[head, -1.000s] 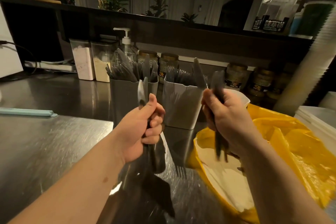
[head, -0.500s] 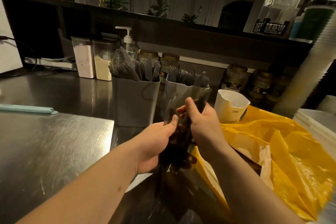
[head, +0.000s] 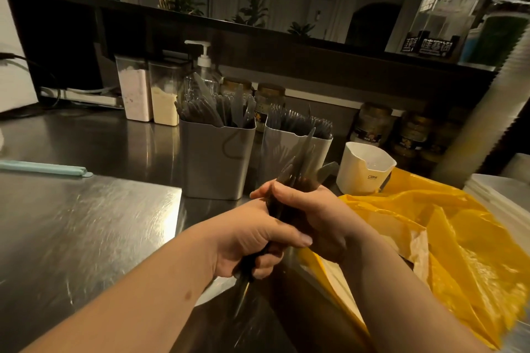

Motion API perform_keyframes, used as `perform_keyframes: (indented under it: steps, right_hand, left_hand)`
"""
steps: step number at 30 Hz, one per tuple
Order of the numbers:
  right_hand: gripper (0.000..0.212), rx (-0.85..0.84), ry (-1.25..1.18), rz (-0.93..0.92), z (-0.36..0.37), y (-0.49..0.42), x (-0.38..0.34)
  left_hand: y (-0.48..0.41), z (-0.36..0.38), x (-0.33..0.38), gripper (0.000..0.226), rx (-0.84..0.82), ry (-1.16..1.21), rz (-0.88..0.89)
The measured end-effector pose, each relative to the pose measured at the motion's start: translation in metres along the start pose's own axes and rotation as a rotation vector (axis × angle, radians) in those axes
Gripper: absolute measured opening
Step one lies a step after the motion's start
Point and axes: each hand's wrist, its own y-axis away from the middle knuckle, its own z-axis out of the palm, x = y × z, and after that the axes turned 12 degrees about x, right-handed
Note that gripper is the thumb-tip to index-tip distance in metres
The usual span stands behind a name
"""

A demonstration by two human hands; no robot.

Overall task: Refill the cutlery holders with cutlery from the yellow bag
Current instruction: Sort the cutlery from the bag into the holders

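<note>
Both hands hold one bundle of dark plastic cutlery (head: 301, 165) upright in front of me. My left hand (head: 252, 241) grips the lower part of the bundle. My right hand (head: 315, 215) grips it higher up, and knife blades stick out above the fingers. Behind the hands stand two grey cutlery holders: the left holder (head: 216, 157) is packed with knives, the right holder (head: 281, 149) with forks. The open yellow bag (head: 447, 238) lies on the counter to the right, white paper showing inside it.
A white measuring cup (head: 364, 169) stands between the right holder and the bag. Jars, two powder canisters (head: 149, 94) and a pump bottle (head: 204, 66) line the back. A pale blue strip (head: 43, 167) lies at the left on the steel counter (head: 86, 223). A stack of white lids (head: 504, 198) sits far right.
A second ago each hand held its own cutlery apart. They have come together, and both now grip a single bundle, lower and nearer to me.
</note>
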Motion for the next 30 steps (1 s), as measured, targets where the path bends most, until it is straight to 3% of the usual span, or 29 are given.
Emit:
perform_keyframes:
  steps: [3, 7, 11, 14, 19, 24, 30]
  right_hand:
    - [0.039, 0.058, 0.05, -0.031, 0.006, 0.0, 0.0]
    - [0.038, 0.194, -0.017, -0.144, 0.013, 0.001, -0.003]
    - [0.024, 0.344, -0.229, -0.294, 0.012, 0.002, -0.012]
    - [0.015, 0.375, -0.32, -0.406, 0.005, 0.001, -0.015]
    - [0.019, 0.342, -0.067, -0.496, 0.01, -0.002, -0.006]
    - [0.019, 0.304, 0.262, -0.442, 0.014, -0.005, 0.005]
    - [0.018, 0.357, 0.307, -0.409, 0.009, -0.008, -0.002]
  left_hand:
    - [-0.001, 0.003, 0.0, 0.016, 0.045, -0.002, 0.011]
    - [-0.002, 0.008, -0.001, 0.02, 0.16, 0.051, 0.058]
    - [-0.004, 0.006, -0.002, 0.036, 0.241, -0.017, 0.045]
    - [-0.009, 0.008, -0.006, 0.022, 0.301, -0.045, 0.024]
    - [-0.014, 0.013, -0.01, 0.018, 0.289, -0.002, 0.078]
    - [-0.019, 0.008, -0.015, 0.02, 0.325, -0.026, 0.085]
    - [-0.015, 0.003, -0.011, 0.018, 0.326, -0.06, 0.119]
